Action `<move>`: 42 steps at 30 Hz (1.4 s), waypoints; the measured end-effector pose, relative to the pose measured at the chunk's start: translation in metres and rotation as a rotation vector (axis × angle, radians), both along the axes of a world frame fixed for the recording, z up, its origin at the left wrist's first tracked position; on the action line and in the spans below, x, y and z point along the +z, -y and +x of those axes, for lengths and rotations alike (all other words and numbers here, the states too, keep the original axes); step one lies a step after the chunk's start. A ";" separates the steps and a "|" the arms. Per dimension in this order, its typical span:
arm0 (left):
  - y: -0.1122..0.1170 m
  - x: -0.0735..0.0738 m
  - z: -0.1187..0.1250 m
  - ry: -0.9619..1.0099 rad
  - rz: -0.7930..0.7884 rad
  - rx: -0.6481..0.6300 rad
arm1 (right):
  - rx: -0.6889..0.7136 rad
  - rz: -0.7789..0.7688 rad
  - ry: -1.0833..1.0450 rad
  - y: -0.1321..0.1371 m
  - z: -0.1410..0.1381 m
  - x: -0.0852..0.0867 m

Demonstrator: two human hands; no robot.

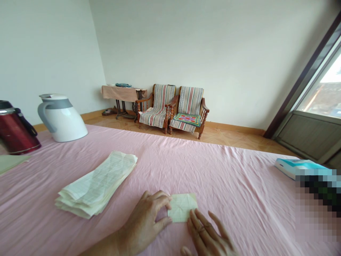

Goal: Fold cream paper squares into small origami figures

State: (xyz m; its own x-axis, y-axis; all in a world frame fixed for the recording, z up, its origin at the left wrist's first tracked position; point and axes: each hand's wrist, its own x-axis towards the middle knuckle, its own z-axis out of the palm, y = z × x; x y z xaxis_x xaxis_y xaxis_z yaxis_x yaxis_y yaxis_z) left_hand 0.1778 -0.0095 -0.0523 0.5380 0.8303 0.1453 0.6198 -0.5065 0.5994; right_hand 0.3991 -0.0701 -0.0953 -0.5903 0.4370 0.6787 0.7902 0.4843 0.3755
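Note:
A small folded piece of pale yellow-green paper (182,208) lies flat on the pink cloth in front of me. My left hand (149,218) has its thumb at the paper's lower left corner and its fingertips at the upper left, holding that edge. With fingers stretched out, my right hand (209,234) rests its fingertips on the lower right side of the paper. To the left of my left hand lies a long stack of similar thin, creased paper (98,183), with no hand touching it.
The pink cloth (213,167) is wrinkled. A white and grey jug (66,122) and a dark red flask (17,131) stand at left, near more pale paper (12,163). A blue and white pack (301,167) lies right. Beyond are two armchairs (163,103).

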 end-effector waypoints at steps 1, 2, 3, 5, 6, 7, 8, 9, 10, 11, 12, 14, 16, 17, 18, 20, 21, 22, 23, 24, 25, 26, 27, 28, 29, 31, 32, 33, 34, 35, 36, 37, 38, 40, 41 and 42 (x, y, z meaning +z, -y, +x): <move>0.000 0.000 0.000 -0.001 0.000 0.001 | -0.011 0.006 -0.011 0.001 0.001 0.000; 0.000 0.000 0.000 -0.002 0.000 0.000 | -0.022 0.008 -0.020 0.002 0.001 0.001; 0.000 -0.001 0.000 -0.003 0.001 -0.002 | -0.032 0.008 -0.028 0.002 0.002 0.000; 0.000 -0.002 -0.001 -0.003 0.001 -0.004 | -0.049 0.006 -0.048 0.003 0.004 0.000; 0.000 -0.002 -0.001 0.000 0.002 -0.004 | -0.056 0.005 -0.059 0.003 0.005 0.001; 0.000 -0.003 -0.001 0.003 0.004 -0.007 | -0.067 0.002 -0.076 0.003 0.005 0.001; 0.000 -0.004 -0.002 0.007 0.005 -0.010 | -0.083 -0.004 -0.100 0.003 0.006 0.003; 0.000 -0.005 -0.002 0.011 0.007 -0.014 | -0.101 -0.012 -0.129 0.003 0.006 0.004; 0.000 -0.005 -0.002 0.014 0.008 -0.017 | -0.116 -0.021 -0.159 0.002 0.006 0.006; -0.001 -0.006 -0.003 0.016 0.011 -0.016 | -0.123 -0.028 -0.188 0.001 0.006 0.007; -0.001 -0.007 -0.003 0.018 0.013 -0.013 | -0.114 -0.037 -0.207 -0.001 0.005 0.007; -0.001 -0.008 -0.003 0.021 0.017 0.001 | -0.060 -0.059 -0.198 -0.005 0.003 0.007; -0.001 -0.009 -0.003 0.020 0.017 0.007 | 0.000 -0.097 -0.128 -0.011 0.000 0.004; -0.001 -0.008 -0.003 0.018 0.016 0.005 | 0.022 -0.114 -0.086 -0.014 -0.003 0.002; 0.000 -0.008 -0.002 0.014 0.014 0.001 | 0.042 -0.130 -0.047 -0.016 -0.005 0.000; 0.000 -0.006 -0.002 0.004 0.012 -0.007 | 0.082 -0.165 0.003 -0.020 -0.008 -0.002; 0.001 -0.005 -0.002 -0.002 0.011 -0.012 | 0.100 -0.187 0.014 -0.021 -0.010 -0.003; 0.001 -0.004 -0.002 -0.008 0.012 -0.014 | 0.109 -0.211 0.023 -0.022 -0.011 -0.004; 0.001 -0.002 -0.002 -0.014 0.012 -0.016 | 0.107 -0.234 0.027 -0.022 -0.011 -0.004; 0.002 -0.001 -0.002 -0.019 0.012 -0.018 | 0.099 -0.249 0.026 -0.022 -0.011 -0.004; 0.002 0.000 -0.002 -0.025 0.011 -0.019 | 0.083 -0.257 0.021 -0.021 -0.011 -0.005; 0.002 0.001 -0.002 -0.030 0.010 -0.018 | 0.064 -0.254 0.014 -0.021 -0.011 -0.005; 0.002 0.002 -0.002 -0.036 0.009 -0.015 | 0.042 -0.245 0.003 -0.020 -0.010 -0.007; 0.002 0.003 -0.002 -0.043 0.008 -0.010 | 0.015 -0.232 -0.012 -0.020 -0.010 -0.008; 0.002 0.004 -0.001 -0.052 0.007 -0.007 | -0.015 -0.220 -0.031 -0.019 -0.009 -0.009; 0.002 0.006 0.000 -0.073 0.006 0.003 | -0.079 -0.206 -0.073 -0.019 -0.009 -0.011; 0.003 0.007 0.001 -0.084 0.007 0.008 | -0.107 -0.204 -0.090 -0.019 -0.008 -0.011; 0.003 0.007 0.001 -0.094 0.009 0.014 | -0.130 -0.205 -0.097 -0.018 -0.008 -0.011; 0.004 0.007 0.001 -0.102 0.014 0.020 | -0.149 -0.206 -0.092 -0.018 -0.007 -0.010; 0.004 0.007 0.002 -0.109 0.022 0.026 | -0.163 -0.205 -0.077 -0.018 -0.006 -0.009; 0.004 0.006 0.002 -0.113 0.032 0.031 | -0.175 -0.203 -0.056 -0.018 -0.006 -0.007; 0.004 0.006 0.001 -0.116 0.043 0.035 | -0.185 -0.199 -0.034 -0.018 -0.005 -0.006; 0.004 0.005 0.001 -0.117 0.054 0.039 | -0.195 -0.190 -0.018 -0.018 -0.004 -0.005; 0.004 0.005 0.001 -0.120 0.065 0.038 | -0.219 -0.162 -0.015 -0.018 -0.003 -0.006; 0.004 0.004 0.001 -0.123 0.064 0.038 | -0.233 -0.141 -0.028 -0.018 -0.002 -0.007; 0.004 0.004 0.000 -0.127 0.063 0.038 | -0.248 -0.118 -0.044 -0.018 -0.002 -0.008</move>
State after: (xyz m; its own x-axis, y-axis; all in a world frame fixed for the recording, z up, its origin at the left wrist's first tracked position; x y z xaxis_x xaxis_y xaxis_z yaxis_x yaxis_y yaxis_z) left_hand 0.1781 -0.0135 -0.0480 0.5237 0.8419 0.1301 0.7084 -0.5152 0.4825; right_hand 0.3970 -0.0522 -0.1029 -0.4262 0.6419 0.6374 0.9045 0.3119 0.2907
